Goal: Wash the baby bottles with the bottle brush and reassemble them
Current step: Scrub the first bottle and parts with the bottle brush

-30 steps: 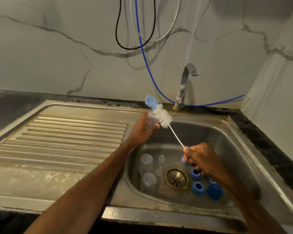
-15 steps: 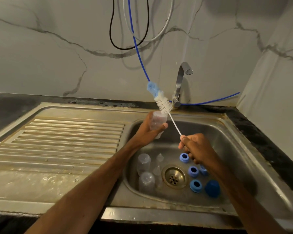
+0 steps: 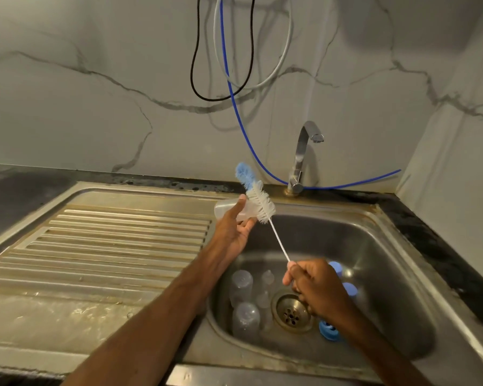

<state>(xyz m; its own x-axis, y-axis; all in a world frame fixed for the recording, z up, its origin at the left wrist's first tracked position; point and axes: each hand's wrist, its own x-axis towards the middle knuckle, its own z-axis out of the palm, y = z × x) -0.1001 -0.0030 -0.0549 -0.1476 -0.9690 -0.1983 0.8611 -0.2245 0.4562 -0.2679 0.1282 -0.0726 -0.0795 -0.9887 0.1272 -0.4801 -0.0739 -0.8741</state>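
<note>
Bottle's gone over! Half a second back the left hand (image 3: 232, 232) had the clear bottle (image 3: 229, 211) near upright. Now it lies almost on its side, base pointing left of the fingers (image 3: 237, 208), mouth to their right. Thumb on top, the other fingers curled beneath: a firm hold round the body.

The bottle brush (image 3: 261, 206) has swung with it. Its white bristles sit across the mouth, just right of those fingers, with the blue sponge tip poking up beyond, and the whole head is outside the bottle. The right hand (image 3: 315, 288) is clenched round the end of the thin white handle, lower than a moment ago, over the sink (image 3: 388, 274).

My read: that's either a scrub of the rim or a line-up for the plunge inside, so this bottle's interior looks yet to be done. Beneath the right hand's fingers, two more bottles (image 3: 241, 286), teats (image 3: 267, 278) and blue collars (image 3: 329, 331) lie round the drain (image 3: 292, 313), all apart, so there's plenty left. I see no stream from the tap (image 3: 304, 151).
</note>
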